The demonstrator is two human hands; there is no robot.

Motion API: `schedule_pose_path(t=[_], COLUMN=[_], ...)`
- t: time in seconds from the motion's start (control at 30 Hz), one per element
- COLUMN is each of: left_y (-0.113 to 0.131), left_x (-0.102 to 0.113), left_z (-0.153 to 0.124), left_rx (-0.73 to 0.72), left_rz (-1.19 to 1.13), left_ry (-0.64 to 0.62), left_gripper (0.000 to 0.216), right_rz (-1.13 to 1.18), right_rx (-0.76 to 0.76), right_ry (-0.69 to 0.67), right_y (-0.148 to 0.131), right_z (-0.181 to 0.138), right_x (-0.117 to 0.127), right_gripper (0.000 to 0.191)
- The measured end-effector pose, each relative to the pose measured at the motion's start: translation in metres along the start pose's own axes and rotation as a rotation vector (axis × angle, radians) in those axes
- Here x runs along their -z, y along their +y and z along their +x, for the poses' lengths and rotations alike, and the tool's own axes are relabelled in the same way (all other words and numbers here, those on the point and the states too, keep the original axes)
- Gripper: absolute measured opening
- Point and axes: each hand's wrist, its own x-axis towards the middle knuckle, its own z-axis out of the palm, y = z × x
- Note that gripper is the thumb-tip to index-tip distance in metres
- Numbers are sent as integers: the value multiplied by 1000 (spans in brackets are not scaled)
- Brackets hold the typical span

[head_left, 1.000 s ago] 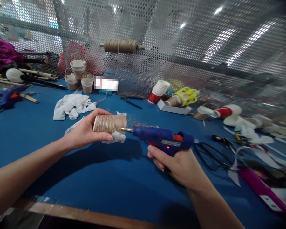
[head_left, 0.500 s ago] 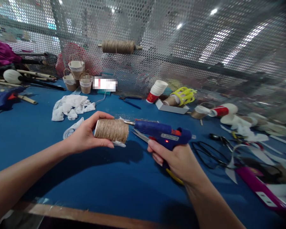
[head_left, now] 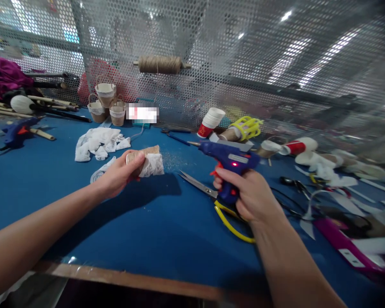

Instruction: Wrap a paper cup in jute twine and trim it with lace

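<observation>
My left hand [head_left: 120,173] is closed around a paper cup wrapped in jute twine [head_left: 152,149], tilted on its side above the table. A strip of white lace [head_left: 152,165] lies over the cup's wrapped side. In my right hand [head_left: 240,188] is a blue hot glue gun [head_left: 232,158] with a lit red light, its metal nozzle pointing left and away from the cup. Scissors with yellow handles [head_left: 199,185] lie on the table below the glue gun, partly hidden by my right hand.
White lace pieces [head_left: 99,141] lie behind my left hand. Small twine-wrapped baskets [head_left: 105,96] stand at the back. A second glue gun [head_left: 16,132] rests at far left. Stacked paper cups [head_left: 211,122], a yellow plastic holder [head_left: 248,127] and a purple power strip [head_left: 349,248] are on the right.
The glue gun has moved up and right, its nozzle now apart from the cup. My left hand has turned the cup, bringing the lace into view. More of the scissors shows.
</observation>
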Motion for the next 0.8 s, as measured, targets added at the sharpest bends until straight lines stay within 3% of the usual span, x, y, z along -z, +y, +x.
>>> schedule_pose_path(t=[0.13,0.3,0.47,0.63,0.73,0.8], left_y=[-2,1,3,3,3,2], left_x=[-2,-6,-8,-6,-6,-6], left_z=[-1,-3,-4,-5,-5,-5], left_rx=[0,-1,0,59,103,122], left_rz=[-30,-101,-107,-68,-65,-78], left_ry=[5,13,-6,-70,-104,-120], left_gripper=[39,41,42,44,43,43], right_rz=[-281,-554,-804,-895,-839,-732], right_rx=[-61,-134,-157,97,285,468], right_ry=[124,115,87,85,-94,-349], right_y=[12,32,46,29,8,-2], right_z=[32,64,80,64,34,13], right_x=[7,7,5,-6,-22,-33], right_gripper=[18,29,18,4,23,31])
